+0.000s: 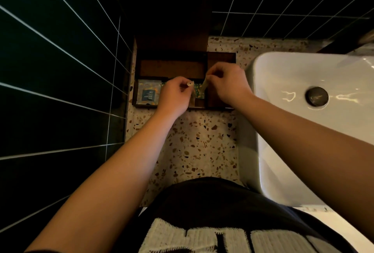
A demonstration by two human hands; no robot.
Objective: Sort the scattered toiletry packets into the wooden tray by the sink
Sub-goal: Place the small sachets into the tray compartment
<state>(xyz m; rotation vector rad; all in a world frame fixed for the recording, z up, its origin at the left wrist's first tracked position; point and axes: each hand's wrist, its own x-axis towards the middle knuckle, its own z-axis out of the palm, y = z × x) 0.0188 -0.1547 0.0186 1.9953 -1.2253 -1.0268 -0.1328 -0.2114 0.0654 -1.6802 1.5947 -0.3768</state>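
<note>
A dark wooden tray (172,68) with several compartments stands on the terrazzo counter against the tiled wall. In its front left compartment lies a shower cap packet (148,94) with a blue label. A green patterned packet (198,90) sits in the front middle compartment. My left hand (175,96) hovers over that compartment, fingers pinched on a small pale packet edge (190,84). My right hand (226,85) is just to the right, pinching a thin green packet (205,85) held on edge.
A white sink basin (303,111) with a dark drain (316,96) stands right of the tray. Dark tiled walls close in on the left and behind. Terrazzo counter (194,143) stretches between the tray and my body.
</note>
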